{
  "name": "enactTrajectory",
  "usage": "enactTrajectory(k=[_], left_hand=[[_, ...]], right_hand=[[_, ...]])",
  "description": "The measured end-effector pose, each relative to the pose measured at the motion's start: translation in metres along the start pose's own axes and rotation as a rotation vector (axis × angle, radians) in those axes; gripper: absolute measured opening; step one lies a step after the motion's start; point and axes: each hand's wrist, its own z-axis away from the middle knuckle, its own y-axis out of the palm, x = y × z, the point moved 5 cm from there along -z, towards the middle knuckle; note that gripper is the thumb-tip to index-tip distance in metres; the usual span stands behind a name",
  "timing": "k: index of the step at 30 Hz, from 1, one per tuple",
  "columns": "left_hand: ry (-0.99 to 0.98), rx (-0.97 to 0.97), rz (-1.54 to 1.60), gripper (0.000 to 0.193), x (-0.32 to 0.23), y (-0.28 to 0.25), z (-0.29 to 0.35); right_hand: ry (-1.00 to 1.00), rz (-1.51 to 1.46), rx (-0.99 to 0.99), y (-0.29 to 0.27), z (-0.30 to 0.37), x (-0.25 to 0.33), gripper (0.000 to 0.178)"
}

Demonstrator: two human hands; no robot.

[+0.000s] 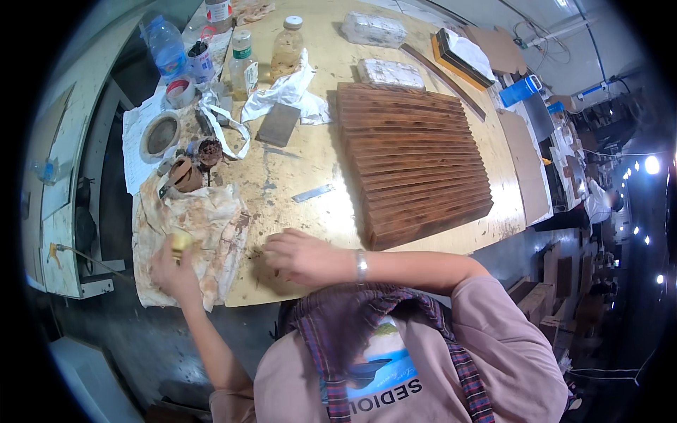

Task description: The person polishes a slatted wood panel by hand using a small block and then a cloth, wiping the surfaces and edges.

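Note:
My left hand (175,275) is over a stained cloth (218,225) at the table's near left corner, closed around a small yellow rounded piece (181,243) whose kind I cannot make out. On the table's near edge, beside the cloth, rests my right hand (300,258), palm down, fingers slightly bent and apart, holding nothing. A silver band circles that wrist. Beyond it lies a short flat metal strip (313,193). To the right sits a brown wooden panel (416,162) with a ridged top. Small brown-stained pots (185,176) stand just past the cloth.
Bottles (287,49), a mug (200,63) and a tape roll (180,93) stand at the far left. A white rag (296,95) lies near a grey flat pad (279,125). Wrapped white blocks (374,29) and a long dark strip (443,81) lie behind the panel. Another person (596,204) is at far right.

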Motion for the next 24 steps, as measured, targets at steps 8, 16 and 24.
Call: enactTrajectory(k=[8,16,24], left_hand=[[-0.563,0.074,1.167,0.043,0.022,-0.001,-0.004],[-0.783,0.664,1.891,0.046,0.01,0.08,0.002],[-0.825,0.49,1.48,0.046,-0.122,0.071,0.035]], right_hand=[[0.5,-0.088,-0.284,-0.036,0.126,-0.007,0.038],[0.601,-0.137,-0.432,-0.013,0.181,-0.001,0.028],[0.603,-0.153,-0.567,-0.05,0.249,-0.037,0.027]])
